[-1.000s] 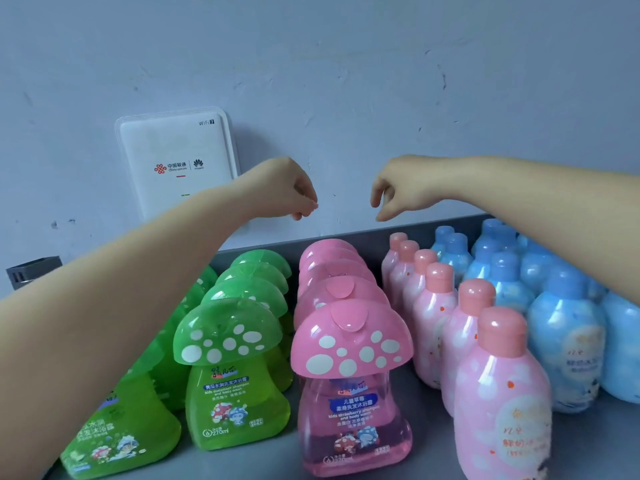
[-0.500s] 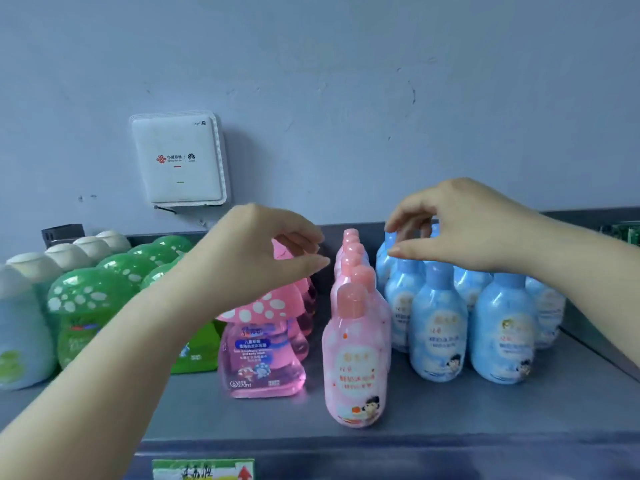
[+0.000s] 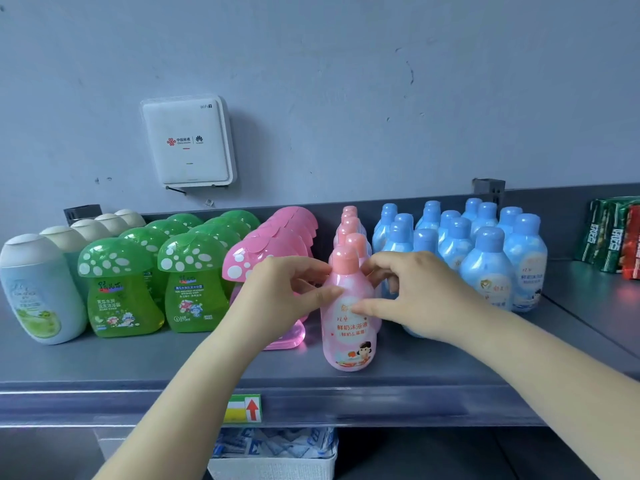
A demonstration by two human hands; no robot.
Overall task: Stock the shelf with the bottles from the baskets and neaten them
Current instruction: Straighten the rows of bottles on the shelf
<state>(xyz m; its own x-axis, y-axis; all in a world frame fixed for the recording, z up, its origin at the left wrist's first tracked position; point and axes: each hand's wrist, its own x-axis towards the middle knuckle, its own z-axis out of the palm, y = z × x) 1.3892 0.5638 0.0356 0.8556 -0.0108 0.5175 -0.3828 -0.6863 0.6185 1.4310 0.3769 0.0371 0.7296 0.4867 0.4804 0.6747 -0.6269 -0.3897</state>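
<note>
Having dropped from mid-air, left hand (image 3: 277,299) and right hand (image 3: 412,296) now grip the front pink milk-bath bottle (image 3: 349,327). Neatening its row beside the blue bottles (image 3: 485,258) appears underway.

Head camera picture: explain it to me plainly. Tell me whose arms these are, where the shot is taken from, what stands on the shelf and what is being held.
No machine here. A person wears a camera on the head, looking forward and down, so the arms are their own. The left hand and right hand grip the front pink bottle, which stands upright on the grey shelf, first in a single-file pink row. From the left stand white-capped bottles, green mushroom-cap bottles, pink mushroom-cap bottles; to the right, blue bottles and dark packets. A white wifi box hangs on the wall.
</note>
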